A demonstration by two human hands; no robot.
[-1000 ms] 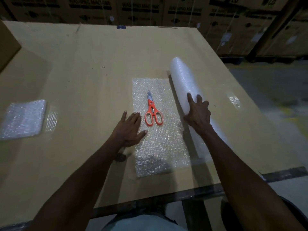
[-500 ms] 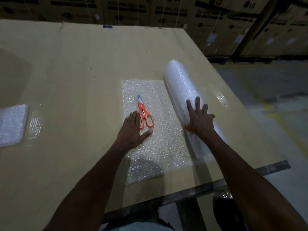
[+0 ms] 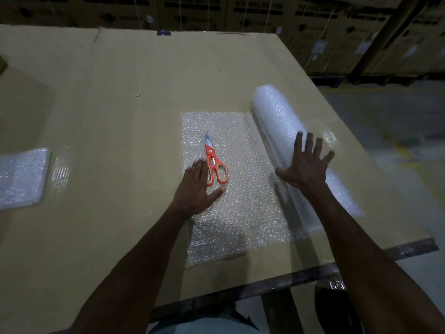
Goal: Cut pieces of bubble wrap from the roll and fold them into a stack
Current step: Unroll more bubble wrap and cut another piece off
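work surface [image 3: 120,92]: large flat cardboard sheet, tan, covering tabletop; dark metal edge [image 3: 409,249] exposed along near right side. small blue tape strip [image 3: 163,33] at far edge of sheet. small pale speck [image 3: 137,95] on sheet, left of centre. stacked brown cartons [image 3: 255,13] behind table, dark print, lettering blurred. more cartons [image 3: 397,44] at far right on dark pallet. grey concrete floor [image 3: 397,121] to right, faint yellow marking.

On the cardboard-covered table [image 3: 120,92], the left hand [image 3: 196,186] lies flat on the unrolled sheet [image 3: 240,201], touching the orange scissors [image 3: 214,165]. The right hand [image 3: 304,165] rests, fingers spread, on the roll [image 3: 277,112]. Folded pieces [image 3: 21,177] sit at the far left.
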